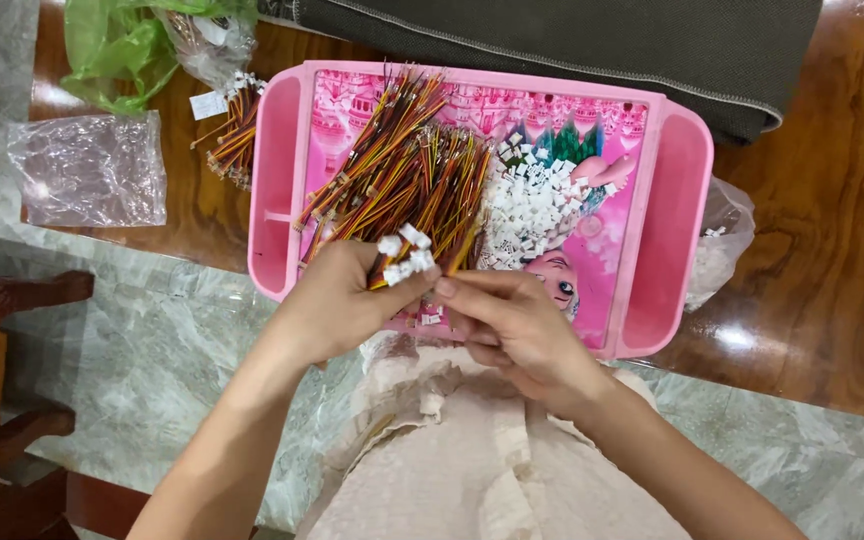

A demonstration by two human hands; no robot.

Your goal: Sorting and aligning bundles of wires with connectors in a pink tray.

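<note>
Wires (392, 265) sit clamped in our left hand (337, 300), white plugs (404, 250) just above its fingertips, so we should keep our right hand (512, 325) pinching one wire steadily beside them.

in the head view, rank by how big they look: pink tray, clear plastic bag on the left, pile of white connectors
1. pink tray
2. clear plastic bag
3. pile of white connectors; it looks close in size to the bag, so that order is unsure.
</note>
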